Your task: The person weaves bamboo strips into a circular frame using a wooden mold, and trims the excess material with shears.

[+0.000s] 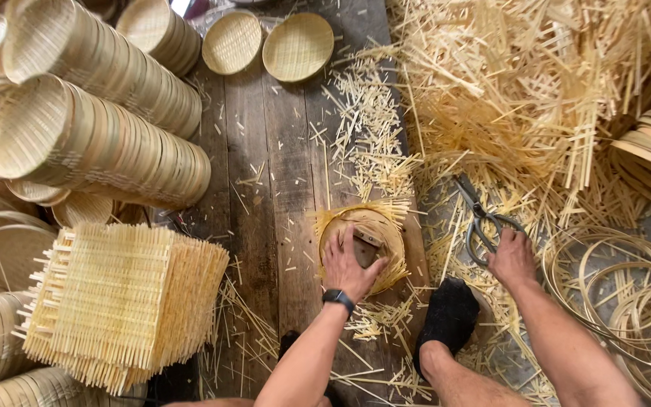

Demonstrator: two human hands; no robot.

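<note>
Bamboo offcuts (536,98) heap across the dark wooden plank floor (265,181). Before me lies a round, half-trimmed woven bamboo tray (389,230), light, springy, likely brittle at its fringe; best held by the rim. My left hand (348,267) presses flat on it, while my right hand (512,258) grips grey metal shears (480,218).
</note>
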